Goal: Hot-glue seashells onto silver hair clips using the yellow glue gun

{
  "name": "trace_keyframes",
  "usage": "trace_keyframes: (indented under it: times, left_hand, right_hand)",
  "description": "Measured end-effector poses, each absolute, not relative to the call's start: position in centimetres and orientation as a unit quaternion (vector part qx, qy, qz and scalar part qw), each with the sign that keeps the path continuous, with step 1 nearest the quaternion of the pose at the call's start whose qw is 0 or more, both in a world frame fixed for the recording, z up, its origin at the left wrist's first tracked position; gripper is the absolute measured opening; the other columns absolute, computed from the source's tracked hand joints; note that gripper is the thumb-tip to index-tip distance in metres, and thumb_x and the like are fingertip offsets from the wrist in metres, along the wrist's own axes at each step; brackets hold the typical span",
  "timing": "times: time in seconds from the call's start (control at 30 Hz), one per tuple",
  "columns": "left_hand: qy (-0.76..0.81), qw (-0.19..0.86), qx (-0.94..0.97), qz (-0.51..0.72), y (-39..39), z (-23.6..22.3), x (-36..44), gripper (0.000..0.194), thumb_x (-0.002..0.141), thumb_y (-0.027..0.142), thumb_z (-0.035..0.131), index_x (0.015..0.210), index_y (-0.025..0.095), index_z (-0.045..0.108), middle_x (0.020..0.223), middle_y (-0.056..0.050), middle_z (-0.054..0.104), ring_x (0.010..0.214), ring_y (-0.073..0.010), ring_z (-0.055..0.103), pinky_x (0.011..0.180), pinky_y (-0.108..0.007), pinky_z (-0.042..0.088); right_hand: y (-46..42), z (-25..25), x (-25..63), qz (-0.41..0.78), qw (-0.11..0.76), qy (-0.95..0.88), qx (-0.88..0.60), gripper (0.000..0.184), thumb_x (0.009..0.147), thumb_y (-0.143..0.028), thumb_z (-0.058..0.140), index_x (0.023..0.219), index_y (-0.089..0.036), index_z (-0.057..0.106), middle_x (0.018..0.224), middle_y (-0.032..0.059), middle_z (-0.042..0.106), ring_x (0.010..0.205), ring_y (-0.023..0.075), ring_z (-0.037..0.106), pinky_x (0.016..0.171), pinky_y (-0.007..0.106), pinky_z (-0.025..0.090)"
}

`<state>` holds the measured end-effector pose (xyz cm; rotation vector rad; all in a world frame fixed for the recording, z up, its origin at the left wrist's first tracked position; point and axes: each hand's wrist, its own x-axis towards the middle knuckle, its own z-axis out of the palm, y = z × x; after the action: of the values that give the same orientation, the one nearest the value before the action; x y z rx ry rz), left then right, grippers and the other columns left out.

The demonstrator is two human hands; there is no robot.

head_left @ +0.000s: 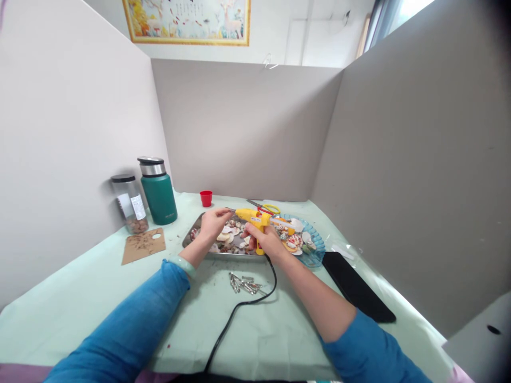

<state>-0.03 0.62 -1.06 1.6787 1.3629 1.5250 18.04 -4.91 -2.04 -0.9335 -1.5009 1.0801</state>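
My right hand [268, 240] is wrapped round the grip of a yellow hot glue gun [252, 215], whose nozzle points left. A clear glue stick [281, 222] sticks out of its back end. Right at the nozzle tip, my left hand [215, 222] pinches something small and thin that I cannot make out. Both hands are above a metal tray [235, 256] of seashells [225, 236]. Several silver metal clips [244, 284] lie in a loose pile in front of the tray. The gun's black cord [231, 315] runs past them toward the table's front edge.
A blue scalloped plate [318, 246] with shells stands at the right, scissors [268, 208] behind it. A black flat case [357, 287] lies further right. Leftward are a green bottle [158, 197], a clear jar [131, 205] and a cardboard piece [143, 247]. A red cup [206, 199] stands behind.
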Motion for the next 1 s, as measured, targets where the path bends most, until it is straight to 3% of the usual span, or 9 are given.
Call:
trace_keyframes:
  times: [0.57,1.0]
  left_hand:
    - [0.493,0.238,0.617,0.566,0.30,-0.74,0.08,0.029,0.069,0.036,0.066,0.085,0.014,0.075,0.088,-0.009,0.075,0.080,-0.0206,0.065,0.074,-0.028,0.048]
    - [0.508,0.219,0.626,0.549,0.74,-1.30,-0.06,0.031,0.069,0.039,0.066,0.085,0.015,0.076,0.081,-0.007,0.074,0.073,-0.0199,0.064,0.066,-0.027,0.046]
  right_hand:
    - [-4.67,-2.30,18.02,0.426,0.503,-0.627,-0.414,0.040,0.079,-0.054,0.057,0.075,-0.016,0.068,0.048,-0.0002,0.060,0.038,0.0089,0.050,0.040,0.019,0.040]
    - [-5.17,-1.73,18.03,0.424,0.505,-0.629,-0.411,0.041,0.080,-0.054,0.057,0.071,-0.015,0.068,0.046,0.0002,0.058,0.037,0.0081,0.048,0.040,0.018,0.038]
